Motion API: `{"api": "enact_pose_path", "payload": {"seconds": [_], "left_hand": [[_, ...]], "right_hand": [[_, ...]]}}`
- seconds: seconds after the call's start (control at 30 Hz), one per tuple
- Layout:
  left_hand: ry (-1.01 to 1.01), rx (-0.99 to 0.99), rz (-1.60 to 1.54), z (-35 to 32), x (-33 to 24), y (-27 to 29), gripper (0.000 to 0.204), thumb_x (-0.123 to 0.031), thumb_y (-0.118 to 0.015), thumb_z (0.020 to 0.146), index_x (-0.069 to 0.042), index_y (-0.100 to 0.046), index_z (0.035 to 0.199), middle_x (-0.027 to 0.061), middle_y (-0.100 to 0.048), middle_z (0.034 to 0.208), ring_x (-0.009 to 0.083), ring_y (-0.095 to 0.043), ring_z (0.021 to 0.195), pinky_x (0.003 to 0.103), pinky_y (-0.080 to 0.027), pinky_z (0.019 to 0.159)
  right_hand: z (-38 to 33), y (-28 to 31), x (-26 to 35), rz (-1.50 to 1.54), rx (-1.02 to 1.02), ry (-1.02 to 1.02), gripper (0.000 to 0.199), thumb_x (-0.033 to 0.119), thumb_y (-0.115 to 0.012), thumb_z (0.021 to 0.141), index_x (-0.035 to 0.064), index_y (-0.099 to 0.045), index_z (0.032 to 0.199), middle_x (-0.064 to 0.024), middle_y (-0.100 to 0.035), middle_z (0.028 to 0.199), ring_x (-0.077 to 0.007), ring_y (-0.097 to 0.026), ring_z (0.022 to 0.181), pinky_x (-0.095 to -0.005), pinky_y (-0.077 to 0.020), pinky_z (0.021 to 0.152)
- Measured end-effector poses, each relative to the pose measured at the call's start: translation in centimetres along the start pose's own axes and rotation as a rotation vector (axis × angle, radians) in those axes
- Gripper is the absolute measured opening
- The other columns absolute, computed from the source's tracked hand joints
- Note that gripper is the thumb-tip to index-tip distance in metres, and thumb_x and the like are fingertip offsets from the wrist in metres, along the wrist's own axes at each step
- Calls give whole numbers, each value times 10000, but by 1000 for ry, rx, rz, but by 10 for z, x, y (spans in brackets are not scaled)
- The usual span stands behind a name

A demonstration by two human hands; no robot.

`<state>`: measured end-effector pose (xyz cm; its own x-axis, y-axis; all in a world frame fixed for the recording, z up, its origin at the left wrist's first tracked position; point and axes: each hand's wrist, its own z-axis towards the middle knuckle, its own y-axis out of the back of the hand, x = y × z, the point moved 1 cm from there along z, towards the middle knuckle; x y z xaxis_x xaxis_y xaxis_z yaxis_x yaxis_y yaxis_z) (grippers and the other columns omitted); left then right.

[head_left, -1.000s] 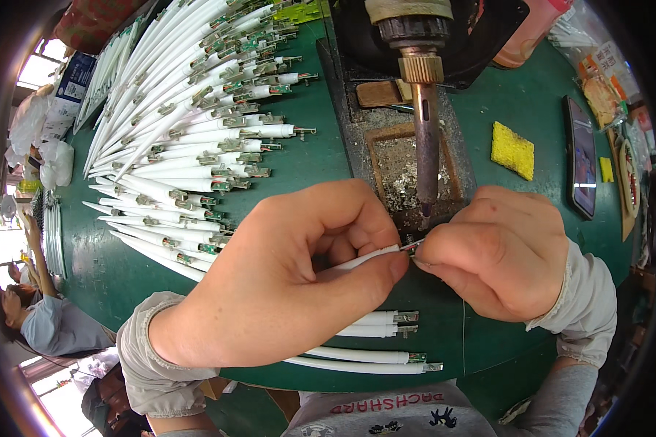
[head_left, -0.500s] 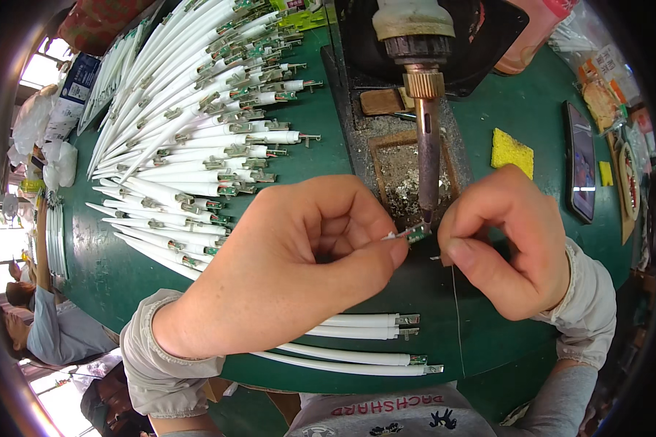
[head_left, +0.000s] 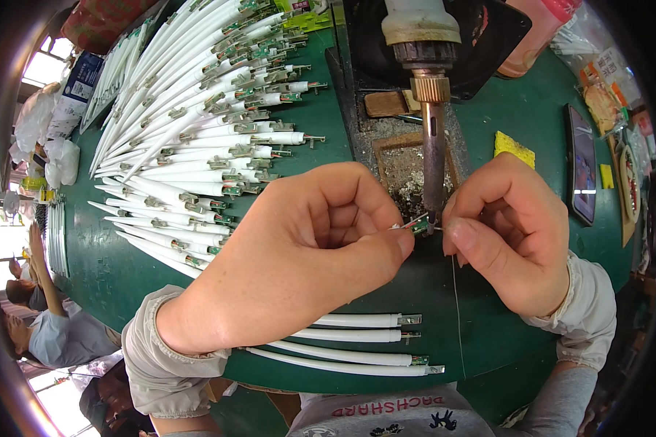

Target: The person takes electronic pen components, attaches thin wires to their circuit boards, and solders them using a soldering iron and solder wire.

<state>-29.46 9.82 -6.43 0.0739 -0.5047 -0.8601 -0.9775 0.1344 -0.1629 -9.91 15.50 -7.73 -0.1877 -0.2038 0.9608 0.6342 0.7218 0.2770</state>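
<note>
Between the thumb and forefinger of my left hand is a small green circuit board with thin metal parts; much of it is hidden by the fingers. Its outer end meets the dark tip of a fixed soldering iron that points down from above. My right hand pinches a thin solder wire, whose short end reaches the board at the tip. The rest of the wire trails down toward the table's front edge. Several white tubes with metal and green ends lie below my hands.
A large fanned pile of white tubes covers the left side. Under the iron sits a tray of solder scraps. A yellow sponge and a phone lie at right. Another person sits far left.
Both hands have shifted slightly, bringing the board under the iron's tip. The solder end in my right hand has come up from below to the tip.
</note>
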Motion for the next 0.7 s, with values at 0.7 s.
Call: {"api": "enact_pose_path", "payload": {"seconds": [0.7], "left_hand": [[100,-3,-122,0,-2,4,100,-48,-581,825,-16,-506,883,50,-558,657,53,-460,486,182,-288,403]], "right_hand": [[2,-4,-10,22,-53,128,162,139,-503,911,19,-394,922,-84,-523,788,-68,-471,559,-180,-382,484]]}}
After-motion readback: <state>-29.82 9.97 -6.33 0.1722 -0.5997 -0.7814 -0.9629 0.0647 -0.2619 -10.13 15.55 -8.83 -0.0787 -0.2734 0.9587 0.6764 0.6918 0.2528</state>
